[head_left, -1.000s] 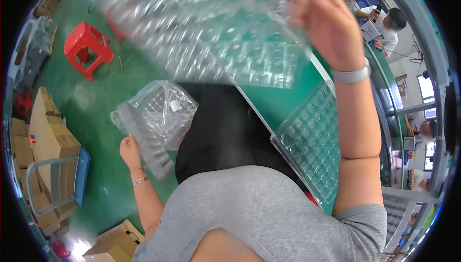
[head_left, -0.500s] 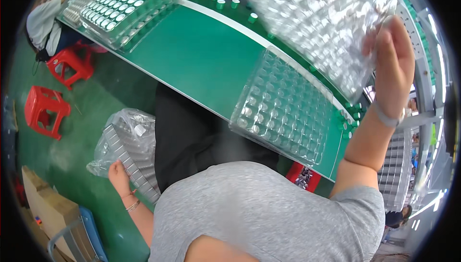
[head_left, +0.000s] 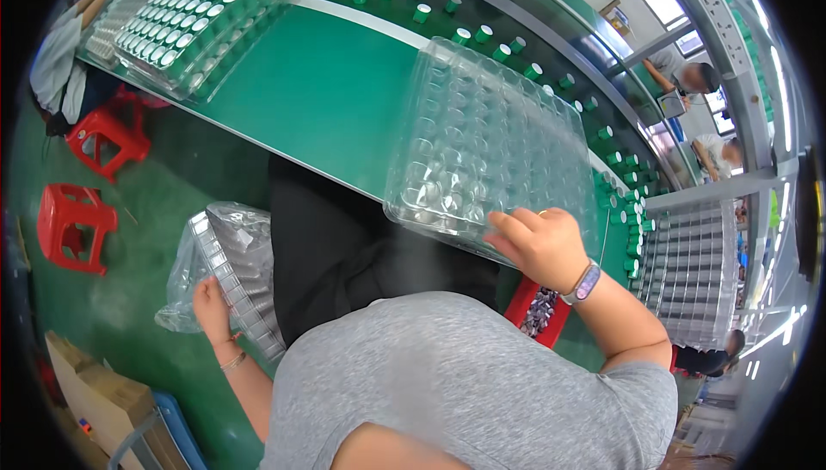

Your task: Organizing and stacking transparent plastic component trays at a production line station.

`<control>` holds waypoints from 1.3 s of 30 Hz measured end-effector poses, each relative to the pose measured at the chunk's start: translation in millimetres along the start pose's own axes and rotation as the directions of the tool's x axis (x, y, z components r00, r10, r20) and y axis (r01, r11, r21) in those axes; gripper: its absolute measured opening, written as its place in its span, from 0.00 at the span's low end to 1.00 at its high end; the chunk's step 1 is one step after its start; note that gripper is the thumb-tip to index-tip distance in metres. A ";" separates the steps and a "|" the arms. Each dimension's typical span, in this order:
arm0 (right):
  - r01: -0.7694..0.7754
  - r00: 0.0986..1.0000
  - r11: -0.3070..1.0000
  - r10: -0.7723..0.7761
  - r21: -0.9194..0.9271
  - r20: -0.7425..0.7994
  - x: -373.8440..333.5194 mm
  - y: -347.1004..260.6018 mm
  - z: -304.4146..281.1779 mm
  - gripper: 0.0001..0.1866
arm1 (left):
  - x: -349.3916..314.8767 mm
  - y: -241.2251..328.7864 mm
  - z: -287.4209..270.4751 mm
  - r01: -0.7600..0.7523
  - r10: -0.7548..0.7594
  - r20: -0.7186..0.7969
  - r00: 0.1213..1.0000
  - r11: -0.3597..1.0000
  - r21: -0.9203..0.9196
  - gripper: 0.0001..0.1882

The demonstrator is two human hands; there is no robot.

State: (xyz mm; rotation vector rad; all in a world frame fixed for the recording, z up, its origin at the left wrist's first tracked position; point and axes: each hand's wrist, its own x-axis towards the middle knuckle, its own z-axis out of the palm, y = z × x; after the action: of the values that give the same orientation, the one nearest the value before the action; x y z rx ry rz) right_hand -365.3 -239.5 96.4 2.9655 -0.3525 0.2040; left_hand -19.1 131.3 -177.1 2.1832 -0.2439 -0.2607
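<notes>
My right hand [head_left: 547,246] is closed on the near edge of a clear plastic tray [head_left: 495,139] with rows of round pockets. This tray lies on the green worktable, over the place where another tray lay. Low on my left, my left hand [head_left: 212,305] grips the edge of a stack of clear plastic trays [head_left: 231,274], its fingertips partly hidden. A loose transparent plastic bag [head_left: 183,285] wraps around that stack beside my leg.
Filled trays of green cylinders with white tops [head_left: 185,18] stand at the table's far left. Loose green cylinders [head_left: 422,14] line a dark conveyor beyond the table. Red stools [head_left: 76,227] stand on the left floor; a red bin [head_left: 523,299] sits under the table's near edge.
My right hand has come down from high on the right, lowering the clear tray onto the one on the table. My left hand stays at the bagged stack.
</notes>
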 end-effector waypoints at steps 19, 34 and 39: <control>0.657 0.739 0.751 -0.626 0.064 -0.248 127.7 -74.3 -39.9 0.15 | -75.5 -14.4 -74.8 0.310 -0.464 -0.349 0.814 0.856 -0.414 0.14; 0.787 0.501 0.373 -0.852 0.492 -0.155 270.1 -307.2 132.9 0.11 | -204.7 -83.3 -147.1 0.446 -0.589 -0.656 0.472 0.801 -0.399 0.14; 0.647 0.667 0.514 -0.739 0.563 -0.091 283.7 -335.3 234.1 0.13 | -231.1 -90.4 -133.8 0.526 -0.597 -0.650 0.470 0.781 -0.337 0.14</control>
State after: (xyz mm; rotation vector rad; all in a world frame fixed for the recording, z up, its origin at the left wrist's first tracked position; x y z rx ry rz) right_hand 16.5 -18.1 -133.7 3.3700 1.1125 -0.0596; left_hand -196.7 348.7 -150.9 2.0219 0.9685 0.2711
